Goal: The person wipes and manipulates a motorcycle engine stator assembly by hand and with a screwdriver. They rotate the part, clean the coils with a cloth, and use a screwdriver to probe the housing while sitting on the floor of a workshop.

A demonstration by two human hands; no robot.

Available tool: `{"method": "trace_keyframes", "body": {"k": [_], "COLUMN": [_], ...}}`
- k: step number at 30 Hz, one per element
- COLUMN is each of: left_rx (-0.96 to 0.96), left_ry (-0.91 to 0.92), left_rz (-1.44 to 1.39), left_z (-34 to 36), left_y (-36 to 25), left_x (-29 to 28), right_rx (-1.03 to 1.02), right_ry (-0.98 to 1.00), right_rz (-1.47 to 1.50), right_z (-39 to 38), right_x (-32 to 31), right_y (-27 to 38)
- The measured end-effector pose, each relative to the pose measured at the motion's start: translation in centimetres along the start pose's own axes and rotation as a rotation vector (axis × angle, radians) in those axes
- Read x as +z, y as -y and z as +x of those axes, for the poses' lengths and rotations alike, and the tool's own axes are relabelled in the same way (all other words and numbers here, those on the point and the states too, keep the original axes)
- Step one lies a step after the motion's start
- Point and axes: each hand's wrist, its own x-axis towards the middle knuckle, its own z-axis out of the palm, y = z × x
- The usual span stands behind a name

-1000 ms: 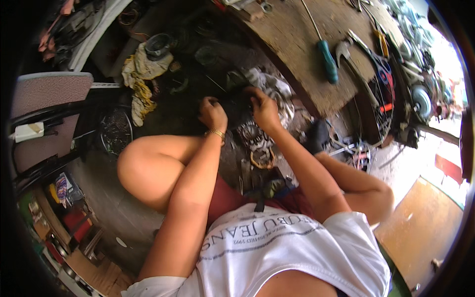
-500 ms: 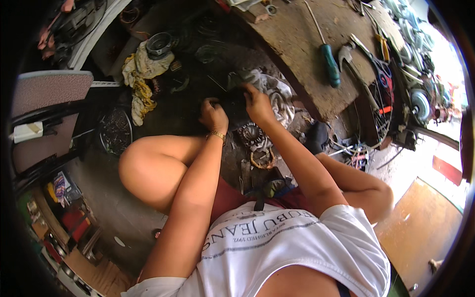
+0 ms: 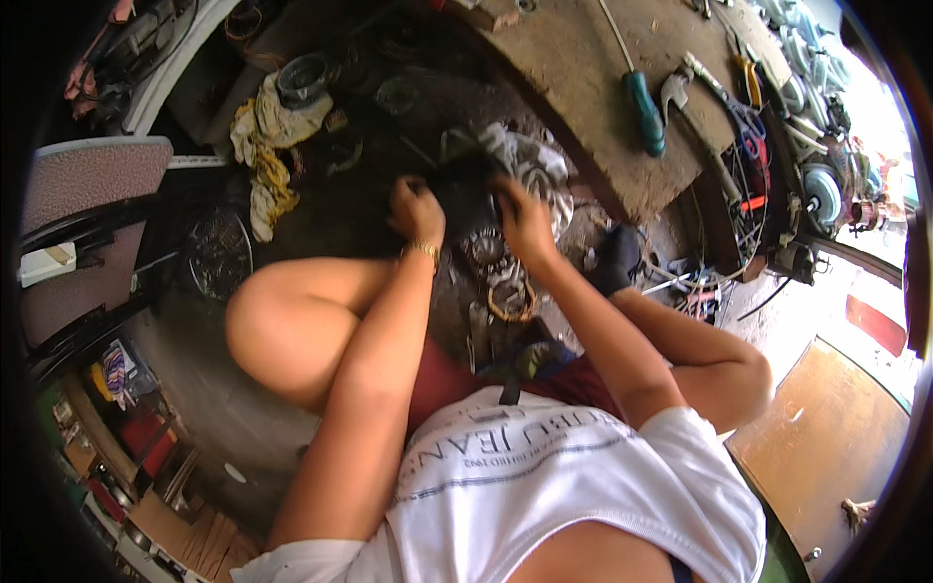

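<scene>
A black, dark-surfaced piece is between my two hands above the floor; its kind is too dark and blurred to make out. Wearing a gold bracelet, my left hand is closed at its left side, with the fingertips curled. My right hand grips its right edge, thumb and fingers bent round it. Just below it lies a ring-shaped motor stator, partly covered. Nearer to me is a copper-coloured wire coil. A greyish-white cloth lies crumpled beyond my right hand.
A wooden bench at the upper right bears a screwdriver, a claw hammer and scissors. Left of my hands are a yellow-stained rag and a round tray of small dark parts. A chair stands at far left.
My right hand has moved a little right and toward me, along the dark piece's edge. The dark piece has shifted in its tilt. My left hand stays at its left side.
</scene>
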Motion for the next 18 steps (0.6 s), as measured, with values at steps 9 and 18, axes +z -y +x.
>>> {"method": "trace_keyframes", "body": {"k": [9,18], "left_rx": [0.105,-0.006], "left_ry": [-0.046,-0.006], "left_rz": [0.047,0.033], "left_z": [0.5,0.4], "left_y": [-0.6,-0.1], "left_x": [-0.4,-0.6], "right_rx": [0.17,0.195], "right_ry": [0.009,0.095], "right_rz": [-0.025,0.087], "right_z": [-5.6,-8.4], "right_x": [-2.8,-6.8], "right_y": [0.4,3.6]}}
